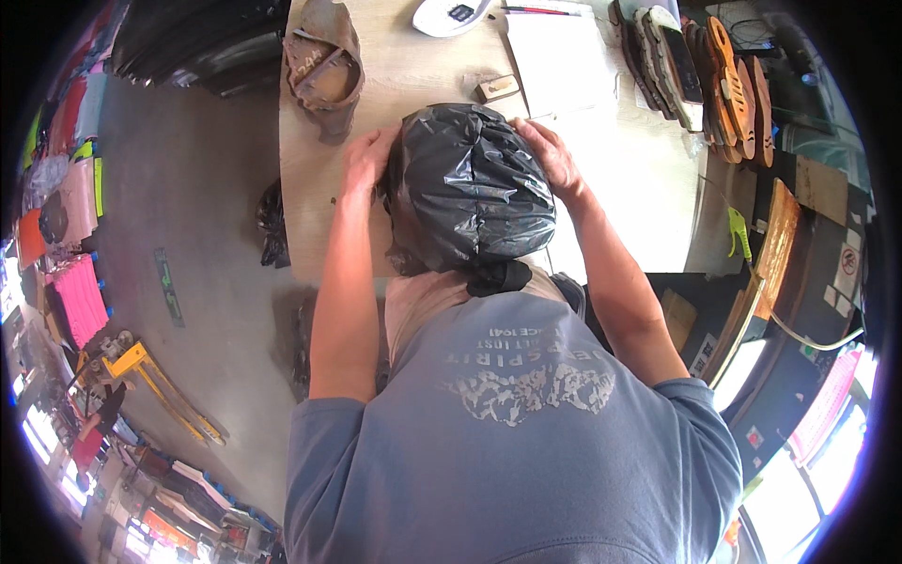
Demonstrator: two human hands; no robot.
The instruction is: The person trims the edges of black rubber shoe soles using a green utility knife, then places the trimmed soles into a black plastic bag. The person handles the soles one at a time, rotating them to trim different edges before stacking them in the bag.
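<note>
A bulging black plastic bag (479, 188), wrinkled and shiny, sits at the near edge of the pale wooden table (315, 202) in front of my body. My left hand (368, 160) presses against its left side, the fingertips partly hidden by the plastic. On the upper right side, my right hand (550, 155) is curved around the bag with its fingers against it. What the bag contains is hidden. Beyond my left hand lies a brown, hollow, shoe-like piece (324, 80). A small wooden block (498, 88) with a hollow in it rests behind the bag.
White paper sheets (564, 61) and a white device (451, 13) lie at the far side. Several brown and orange shoe soles (733, 85) stand at the right beside a dark phone (682, 66). Another black bag (272, 226) hangs left of the table. A yellow-handled cart (160, 376) stands on the floor.
</note>
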